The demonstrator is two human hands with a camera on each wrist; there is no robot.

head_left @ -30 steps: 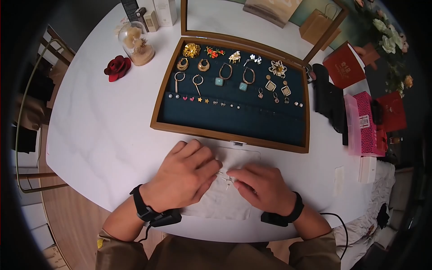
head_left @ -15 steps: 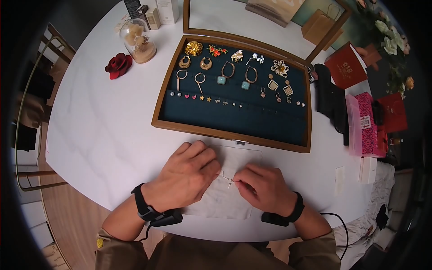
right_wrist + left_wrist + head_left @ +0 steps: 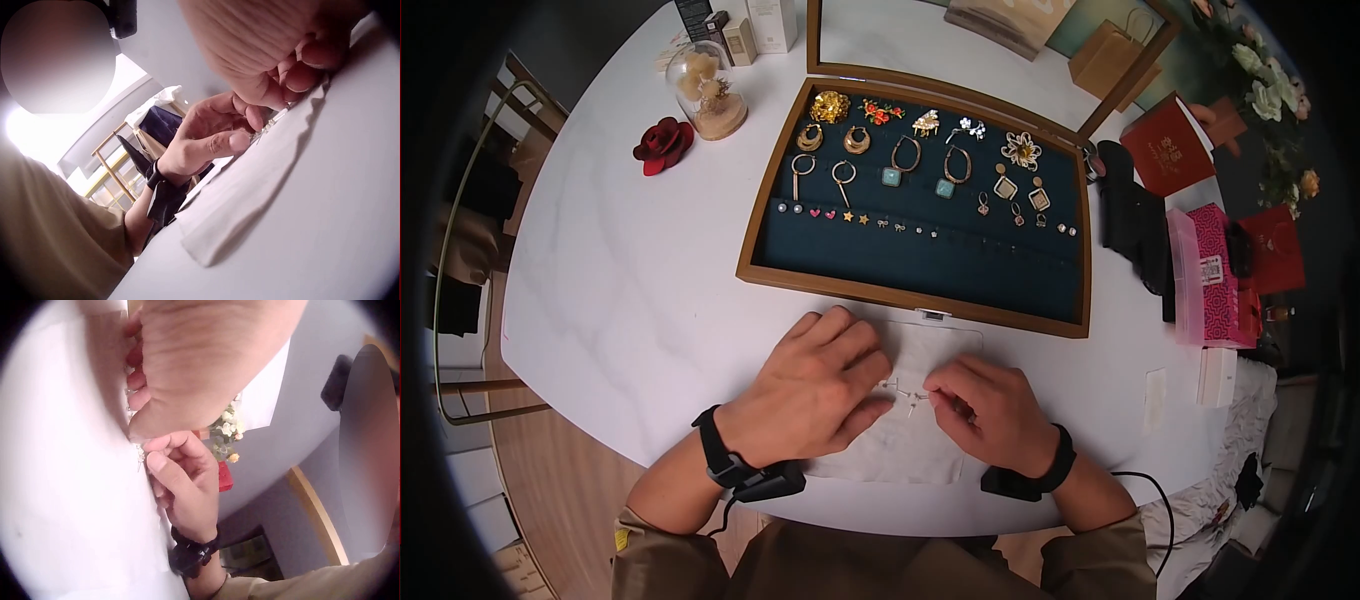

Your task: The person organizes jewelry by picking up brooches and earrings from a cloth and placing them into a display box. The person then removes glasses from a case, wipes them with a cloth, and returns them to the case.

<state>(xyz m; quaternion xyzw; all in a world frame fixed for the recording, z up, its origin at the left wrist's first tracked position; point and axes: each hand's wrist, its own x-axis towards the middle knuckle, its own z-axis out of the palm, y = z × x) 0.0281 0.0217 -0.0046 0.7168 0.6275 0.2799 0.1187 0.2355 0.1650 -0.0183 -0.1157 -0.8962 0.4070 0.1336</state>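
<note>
Several small silvery earrings with thin posts lie on a pale cloth between the two hands. My right hand pinches the right end of one earring between thumb and forefinger, low over the cloth. My left hand is at the left of the little pile, its thumb parted from the bent forefinger, whose tip is close to an earring. In the right wrist view the left thumb is beside the glittering pieces. In the left wrist view the right fingertips meet right at the pile.
Just beyond the hands is an open wooden jewellery case, with brooches and earrings in rows on dark fabric. A red rose and a glass dome stand at left. A black pouch and a pink box are at right.
The left thumb has come away from the forefinger, opening a gap. My right hand has shifted slightly right, pinching the earring's end. The case stays put.
</note>
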